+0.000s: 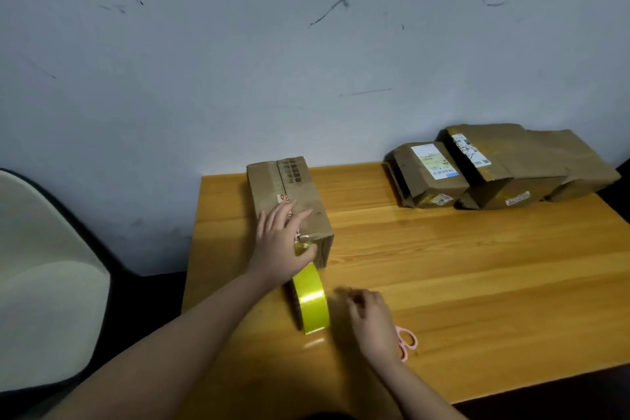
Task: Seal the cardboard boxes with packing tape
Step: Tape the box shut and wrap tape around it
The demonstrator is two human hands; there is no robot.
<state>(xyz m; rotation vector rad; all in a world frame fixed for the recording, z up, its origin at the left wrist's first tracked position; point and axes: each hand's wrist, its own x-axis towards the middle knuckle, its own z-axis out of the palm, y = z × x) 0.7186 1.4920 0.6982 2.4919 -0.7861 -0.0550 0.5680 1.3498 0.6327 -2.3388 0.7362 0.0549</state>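
Cardboard box (289, 204) lies near the back left of the wooden table (443, 266), its long side running away from me. My left hand (281, 245) rests flat on its near end, fingers straight and spread, thumb pressing a strip of tape (301, 247) at the box's near edge. That strip leads down to the yellow tape roll (312, 298), standing on edge just in front of the box. My right hand (370, 317) hovers beside the roll, fingers loosely curled and blurred; I cannot tell whether they pinch anything. It partly covers pink scissors (407, 344). Three more boxes (494, 170) crowd the far right; a pale chair (44, 283) sits left.
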